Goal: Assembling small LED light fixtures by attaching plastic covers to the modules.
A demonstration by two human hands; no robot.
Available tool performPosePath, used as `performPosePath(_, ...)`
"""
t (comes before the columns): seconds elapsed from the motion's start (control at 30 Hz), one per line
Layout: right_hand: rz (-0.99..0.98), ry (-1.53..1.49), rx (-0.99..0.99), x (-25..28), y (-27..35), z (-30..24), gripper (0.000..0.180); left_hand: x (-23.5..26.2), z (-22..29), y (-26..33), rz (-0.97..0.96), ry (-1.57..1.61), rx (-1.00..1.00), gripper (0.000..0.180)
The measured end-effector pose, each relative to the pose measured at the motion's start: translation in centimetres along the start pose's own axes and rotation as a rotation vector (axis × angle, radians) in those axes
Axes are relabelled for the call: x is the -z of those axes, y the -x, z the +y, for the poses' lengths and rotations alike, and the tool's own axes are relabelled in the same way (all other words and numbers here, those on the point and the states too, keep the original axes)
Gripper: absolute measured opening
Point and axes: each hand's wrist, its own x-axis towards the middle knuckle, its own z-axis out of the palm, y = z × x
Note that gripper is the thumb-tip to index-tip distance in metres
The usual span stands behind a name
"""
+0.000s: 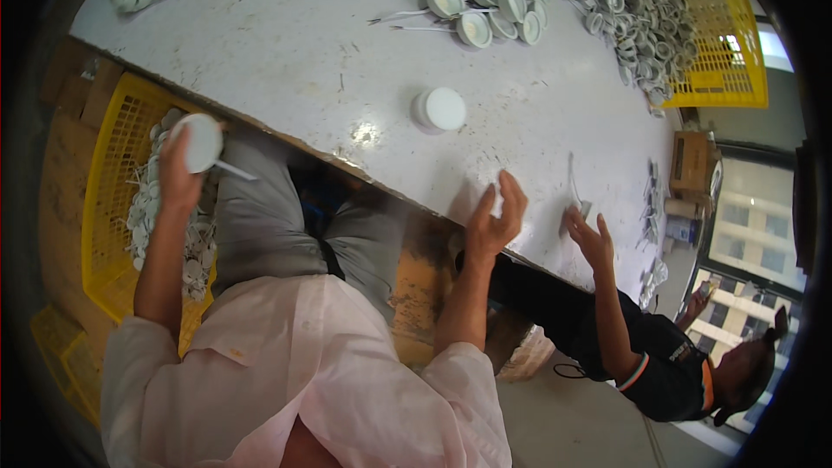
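Note:
My left hand [179, 172] is closed round the edge of a white disc-shaped light fitting [204, 142], held over the yellow basket beside my leg. A short white lead sticks out from this fitting. My right hand [497, 218] hovers at the near edge of the table [286, 69], its fingers apart and nothing between them. Farther in on the tabletop sits a white round lidded piece [443, 109], apart from both hands.
Many white fittings with leads fill the yellow basket [106, 208] at my left. Cup-shaped white fittings [475, 28] and grey rings [637, 26] lie in heaps at the far side, by another yellow basket [745, 61]. On my right, a co-worker's hand [594, 244] reaches over the table.

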Motion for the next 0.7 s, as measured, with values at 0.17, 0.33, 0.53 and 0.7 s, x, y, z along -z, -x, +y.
performPosePath(0.17,0.183,0.235,-0.261,3.6,-1.6,9.5,0.021,13.6,-1.5,-1.9,0.265,-0.288,0.153,0.042)
performPosePath(0.33,0.306,0.546,-0.368,6.0,-2.3,14.4,0.054,24.8,-6.2,-1.6,0.505,-0.469,0.358,0.05)
performPosePath(0.53,0.069,0.197,-0.793,6.0,-3.0,17.5,0.097,36.8,-10.3,0.0,0.575,-0.463,0.451,0.058)
performPosePath(0.7,0.248,0.032,-0.728,5.9,-2.9,15.2,0.089,32.3,-9.9,-1.6,0.493,-0.927,0.344,0.042)
